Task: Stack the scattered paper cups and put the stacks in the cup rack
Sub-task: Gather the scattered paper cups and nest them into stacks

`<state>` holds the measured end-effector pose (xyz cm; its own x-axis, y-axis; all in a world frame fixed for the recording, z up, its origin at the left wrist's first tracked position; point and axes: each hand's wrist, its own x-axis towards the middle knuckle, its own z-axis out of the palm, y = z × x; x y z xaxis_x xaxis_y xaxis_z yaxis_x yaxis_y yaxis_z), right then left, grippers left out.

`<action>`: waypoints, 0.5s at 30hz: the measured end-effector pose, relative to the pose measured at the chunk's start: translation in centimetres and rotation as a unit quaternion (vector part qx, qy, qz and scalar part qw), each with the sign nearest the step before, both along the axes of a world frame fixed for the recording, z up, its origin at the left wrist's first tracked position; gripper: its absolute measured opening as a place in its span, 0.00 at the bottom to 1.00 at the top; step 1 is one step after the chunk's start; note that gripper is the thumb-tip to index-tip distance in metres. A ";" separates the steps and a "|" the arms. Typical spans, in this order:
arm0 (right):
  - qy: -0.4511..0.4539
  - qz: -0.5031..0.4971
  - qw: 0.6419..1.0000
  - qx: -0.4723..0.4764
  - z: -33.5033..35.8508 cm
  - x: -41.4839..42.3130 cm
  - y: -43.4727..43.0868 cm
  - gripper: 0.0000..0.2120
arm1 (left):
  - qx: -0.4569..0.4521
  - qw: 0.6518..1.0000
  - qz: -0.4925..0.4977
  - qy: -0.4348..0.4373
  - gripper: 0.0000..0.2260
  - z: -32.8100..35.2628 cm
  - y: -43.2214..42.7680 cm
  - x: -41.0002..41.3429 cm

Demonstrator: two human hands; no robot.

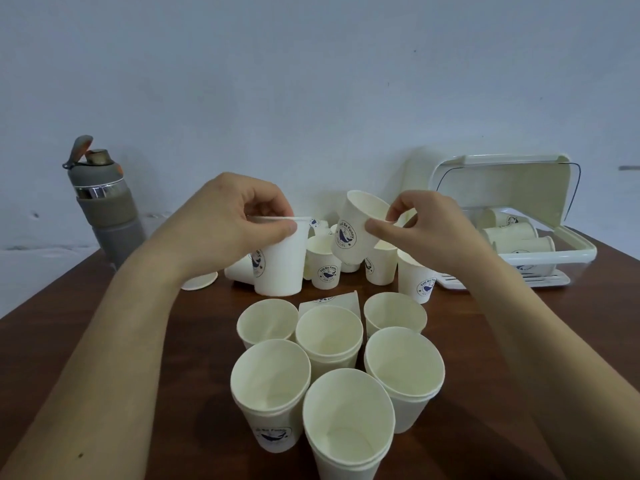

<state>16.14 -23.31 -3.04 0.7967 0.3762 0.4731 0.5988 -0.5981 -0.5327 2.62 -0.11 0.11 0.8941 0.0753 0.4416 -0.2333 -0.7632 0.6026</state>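
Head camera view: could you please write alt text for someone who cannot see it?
Left hand grips an upright paper cup; right hand holds a tilted cup beside it. Loose cups crowd the table, with the open cup rack at right.

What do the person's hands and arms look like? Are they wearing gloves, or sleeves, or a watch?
No gloves. The left hand and the right hand are bare, and no rings show. The left forearm and the right forearm are bare too: no sleeves, watch or bracelet in view. The left forearm has one tiny dark spot low down.
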 end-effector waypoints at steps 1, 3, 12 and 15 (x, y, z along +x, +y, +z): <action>-0.002 0.000 1.000 0.007 0.2 -0.2 0.1 0.16 | 0.007 1.000 -0.008 0.025 0.03 0.0 0.0 -0.1; -0.005 -0.001 1.000 0.016 0.5 -0.7 0.1 0.17 | 0.027 0.997 -0.016 0.067 0.03 0.0 0.0 -0.2; -0.014 0.015 1.000 0.008 2.2 -2.1 -0.5 0.20 | 0.108 0.976 -0.025 0.188 0.02 -0.3 0.3 -0.4; -0.010 0.024 1.000 -0.008 3.0 -2.7 -0.9 0.20 | 0.121 0.965 -0.031 0.233 0.05 -0.4 0.1 -0.6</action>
